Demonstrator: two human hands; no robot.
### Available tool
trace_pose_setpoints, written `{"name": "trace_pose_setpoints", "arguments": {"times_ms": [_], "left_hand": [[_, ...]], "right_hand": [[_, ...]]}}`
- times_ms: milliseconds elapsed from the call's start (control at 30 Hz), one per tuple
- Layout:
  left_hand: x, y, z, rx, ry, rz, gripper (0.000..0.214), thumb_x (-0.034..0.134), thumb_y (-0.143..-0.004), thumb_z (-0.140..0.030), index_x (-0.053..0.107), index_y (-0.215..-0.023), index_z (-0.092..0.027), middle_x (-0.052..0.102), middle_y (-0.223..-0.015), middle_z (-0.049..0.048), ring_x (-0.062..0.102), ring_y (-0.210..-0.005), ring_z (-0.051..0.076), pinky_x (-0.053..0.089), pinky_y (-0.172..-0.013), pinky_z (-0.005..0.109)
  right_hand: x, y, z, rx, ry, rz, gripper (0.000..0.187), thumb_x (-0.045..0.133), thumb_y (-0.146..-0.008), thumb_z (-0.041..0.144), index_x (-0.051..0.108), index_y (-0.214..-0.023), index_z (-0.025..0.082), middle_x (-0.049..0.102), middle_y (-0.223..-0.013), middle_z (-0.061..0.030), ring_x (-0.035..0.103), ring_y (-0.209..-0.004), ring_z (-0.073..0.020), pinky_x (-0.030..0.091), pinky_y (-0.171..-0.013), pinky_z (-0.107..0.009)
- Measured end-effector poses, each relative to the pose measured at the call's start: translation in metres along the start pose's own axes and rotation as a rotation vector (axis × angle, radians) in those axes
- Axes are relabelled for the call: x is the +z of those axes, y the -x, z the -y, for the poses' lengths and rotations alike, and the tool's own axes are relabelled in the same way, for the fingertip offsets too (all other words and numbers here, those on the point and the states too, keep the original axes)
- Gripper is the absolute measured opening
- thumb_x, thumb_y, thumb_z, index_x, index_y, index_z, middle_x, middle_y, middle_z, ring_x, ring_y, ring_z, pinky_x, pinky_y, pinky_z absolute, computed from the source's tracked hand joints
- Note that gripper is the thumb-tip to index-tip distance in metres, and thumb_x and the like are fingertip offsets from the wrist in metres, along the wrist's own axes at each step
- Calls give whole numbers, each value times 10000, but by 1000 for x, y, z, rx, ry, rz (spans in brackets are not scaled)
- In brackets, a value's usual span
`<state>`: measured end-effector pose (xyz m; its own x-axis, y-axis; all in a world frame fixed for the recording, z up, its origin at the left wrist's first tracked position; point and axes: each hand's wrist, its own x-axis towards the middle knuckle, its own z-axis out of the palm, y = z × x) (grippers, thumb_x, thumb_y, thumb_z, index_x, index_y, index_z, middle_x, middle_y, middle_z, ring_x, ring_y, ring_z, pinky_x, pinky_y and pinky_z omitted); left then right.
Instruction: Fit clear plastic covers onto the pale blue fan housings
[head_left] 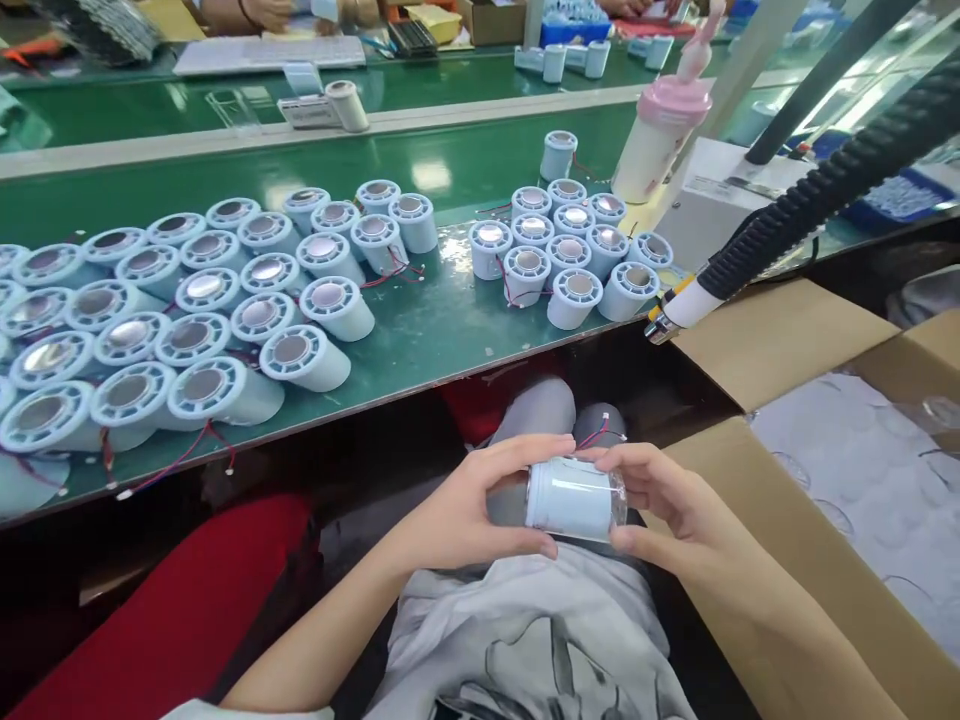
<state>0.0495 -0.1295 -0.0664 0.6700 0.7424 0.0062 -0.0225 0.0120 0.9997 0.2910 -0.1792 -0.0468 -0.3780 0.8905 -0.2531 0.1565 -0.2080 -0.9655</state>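
Above my lap, both hands hold one light-blue cylinder [574,497] that has a clear plastic cup around it. My left hand [480,500] grips its left end, thumb below and fingers above. At the other end, my right hand [667,500] has its fingers and thumb closed around the clear plastic. Thin red and blue wires [602,432] with a small white plug stick up behind the cylinder. On the green bench [427,350] ahead stand many similar light-blue cylinders [304,357] with silvery round tops, some trailing wires. A smaller group of them [574,297] stands to the right.
An open cardboard box [750,480] with white packing and clear round pieces is at my right. A black flexible hose [817,190] with a metal tip [660,326] hangs above it. A pink-lidded bottle [660,130] stands on the bench. Other people's hands [266,12] show at the far side.
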Motion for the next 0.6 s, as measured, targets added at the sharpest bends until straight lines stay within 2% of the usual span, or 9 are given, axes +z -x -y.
{"name": "trace_pose_setpoints", "arguments": {"times_ms": [100, 200, 367, 600], "left_hand": [[-6, -8, 0, -27, 35, 20, 780, 862, -638, -199, 553, -1347, -300, 550, -1399, 88, 525, -1290, 282, 483, -1047, 379], [-7, -6, -1, -56, 50, 16, 796, 867, -622, -176, 557, -1345, -291, 575, -1361, 89, 556, -1250, 274, 488, -1041, 374], [-2, 14, -3, -57, 43, -71, 793, 867, -614, -152, 568, -1333, -299, 565, -1366, 83, 541, -1262, 273, 490, -1033, 363], [6, 36, -12, -56, 14, -158, 729, 856, -652, -222, 577, -1323, -288, 579, -1365, 93, 561, -1239, 284, 490, -1019, 371]], "right_hand": [[-1, -4, -1, 10, 2, -24, 394, 689, -881, 281, 516, -1220, 380, 556, -1362, -1, 542, -1254, -213, 506, -1002, -327], [0, -6, -2, 14, -8, -5, 393, 689, -881, 283, 516, -1222, 373, 570, -1335, -11, 565, -1225, -216, 520, -988, -335], [4, -7, -3, -15, 32, 67, 407, 706, -866, 262, 512, -1207, 369, 521, -1405, -14, 522, -1284, -242, 520, -997, -356], [11, -5, -2, -174, 161, 91, 403, 727, -841, 248, 522, -1175, 339, 530, -1409, -20, 520, -1287, -256, 506, -1022, -374]]}}
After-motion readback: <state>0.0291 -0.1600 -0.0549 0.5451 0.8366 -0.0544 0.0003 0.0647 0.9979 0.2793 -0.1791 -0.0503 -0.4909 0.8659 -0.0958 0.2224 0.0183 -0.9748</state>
